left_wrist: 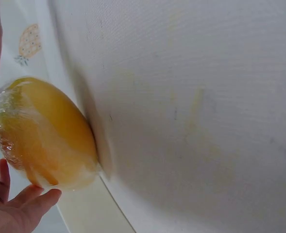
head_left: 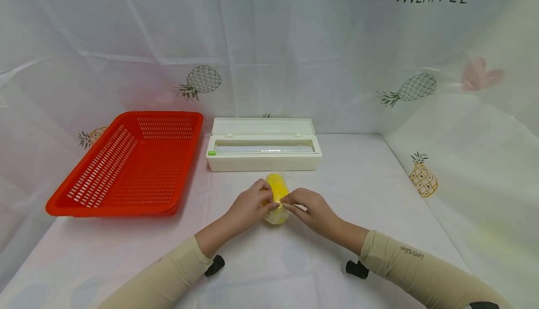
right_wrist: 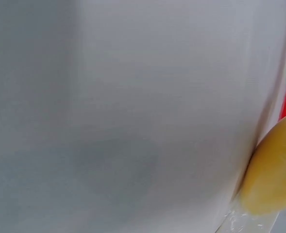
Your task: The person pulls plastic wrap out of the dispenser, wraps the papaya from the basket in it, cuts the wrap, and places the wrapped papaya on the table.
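A smooth yellow fruit point(head_left: 276, 185), mango-like in shape, lies on the table wrapped in clear cling film point(head_left: 275, 217). My left hand point(head_left: 251, 206) is at its left side, with curled fingers and thumb pinching the film over the top. From the right, my right hand point(head_left: 311, 209) pinches the film between thumb and fingers, close to the left thumb. In the left wrist view the film is bunched on the fruit's upper side, and fingertips point(left_wrist: 45, 199) touch its end. Only part of the fruit point(right_wrist: 274, 170) appears in the right wrist view, where no hand shows.
Behind the fruit stands a white film dispenser box point(head_left: 263, 163), its lid point(head_left: 263, 126) raised and a roll point(head_left: 265, 149) inside. A red perforated basket point(head_left: 113, 209) sits at the left. Pineapple-printed cloth point(head_left: 294, 42) hangs at the back and right.
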A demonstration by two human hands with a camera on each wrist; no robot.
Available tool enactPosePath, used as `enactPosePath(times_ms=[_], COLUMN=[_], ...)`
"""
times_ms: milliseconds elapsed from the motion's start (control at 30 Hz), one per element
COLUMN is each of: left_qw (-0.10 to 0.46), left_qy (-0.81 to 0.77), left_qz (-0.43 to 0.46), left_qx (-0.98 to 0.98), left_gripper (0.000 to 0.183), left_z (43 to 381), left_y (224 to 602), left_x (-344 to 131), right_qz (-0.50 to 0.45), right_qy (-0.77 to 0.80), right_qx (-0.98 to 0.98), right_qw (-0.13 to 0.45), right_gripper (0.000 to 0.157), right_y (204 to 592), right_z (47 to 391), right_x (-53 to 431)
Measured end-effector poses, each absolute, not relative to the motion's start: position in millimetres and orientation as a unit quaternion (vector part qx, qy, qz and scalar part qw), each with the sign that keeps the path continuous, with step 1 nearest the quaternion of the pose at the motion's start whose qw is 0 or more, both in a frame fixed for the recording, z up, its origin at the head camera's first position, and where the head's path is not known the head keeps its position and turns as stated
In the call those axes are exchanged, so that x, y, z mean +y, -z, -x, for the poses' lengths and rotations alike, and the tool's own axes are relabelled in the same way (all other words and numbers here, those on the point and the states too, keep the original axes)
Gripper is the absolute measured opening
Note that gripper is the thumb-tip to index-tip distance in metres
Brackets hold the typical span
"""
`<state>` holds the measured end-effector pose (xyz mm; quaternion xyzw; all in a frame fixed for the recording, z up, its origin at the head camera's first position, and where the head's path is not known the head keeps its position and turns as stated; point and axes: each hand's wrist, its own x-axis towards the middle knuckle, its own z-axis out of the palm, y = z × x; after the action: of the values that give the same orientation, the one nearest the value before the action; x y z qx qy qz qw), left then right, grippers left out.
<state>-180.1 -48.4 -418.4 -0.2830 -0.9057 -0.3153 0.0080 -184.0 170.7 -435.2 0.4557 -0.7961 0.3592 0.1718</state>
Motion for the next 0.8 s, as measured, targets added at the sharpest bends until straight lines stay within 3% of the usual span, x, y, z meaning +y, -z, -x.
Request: enactPosePath(times_ms=[167, 467, 800], left_qw=[0.002, 0.013, -0.043], left_qy=[0.313, 0.308, 0.399], left_qz=[0.260, 0.241, 0.202], left_qx=[-0.914, -0.920, -0.893], left_gripper=[0.020, 0.028, 0.031], left_z=[184, 186, 191], left_y=[418, 417, 418], left_x=[-45, -46, -54], right_qz=[-0.396, -0.332, -0.220], right_qy=[-0.387, -0.380, -0.438], right_qx=[-0.823, -0.859, -0.867], right_qw=[0.130, 0.089, -0.091], right_gripper=[0.005, 0.014, 0.032], right_y=[430, 427, 433], right_z=[183, 190, 207], right_x=[167, 163, 165])
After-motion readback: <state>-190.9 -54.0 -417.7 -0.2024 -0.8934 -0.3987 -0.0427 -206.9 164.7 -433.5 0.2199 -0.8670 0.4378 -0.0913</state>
